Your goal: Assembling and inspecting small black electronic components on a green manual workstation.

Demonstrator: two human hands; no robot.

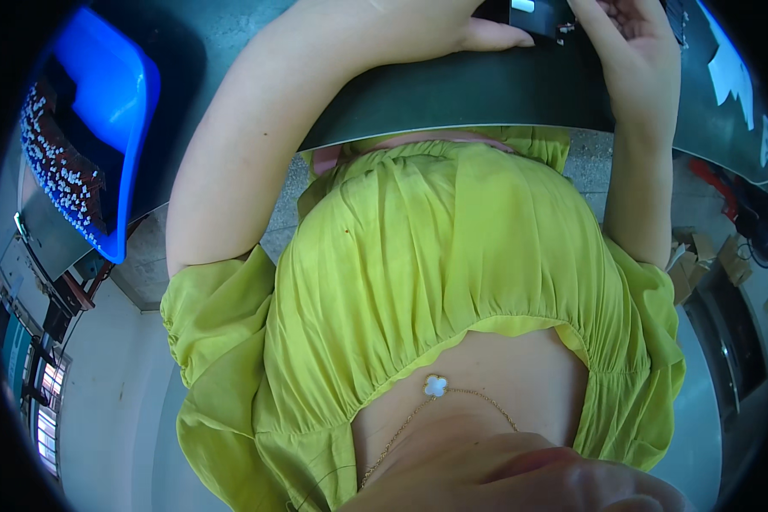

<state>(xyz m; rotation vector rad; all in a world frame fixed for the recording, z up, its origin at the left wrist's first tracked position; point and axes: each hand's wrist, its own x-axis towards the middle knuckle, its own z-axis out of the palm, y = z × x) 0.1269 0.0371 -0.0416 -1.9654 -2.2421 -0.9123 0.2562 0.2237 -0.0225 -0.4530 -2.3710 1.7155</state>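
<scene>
At the top edge of the head view, my left hand (462, 26) lies with its thumb stretched along the near side of a black part (544, 20). A small white rectangular piece (523, 5) shows on that part. The other fingers of this hand are cut off by the picture's edge, but the hand seems to hold the part. Just to the right, my right hand (638, 36) is closed, its fingers curled inward beside the black part. Whatever it grips is hidden. A tiny metallic bit (563, 32) shows between the two hands.
A blue bin (151, 94) stands at the left, with many small white pieces (60, 175) on brownish material inside. The dark green table (478, 98) ends close to my body. Torn white paper (730, 72) lies at the right. Cardboard boxes (693, 266) sit beyond, lower right.
</scene>
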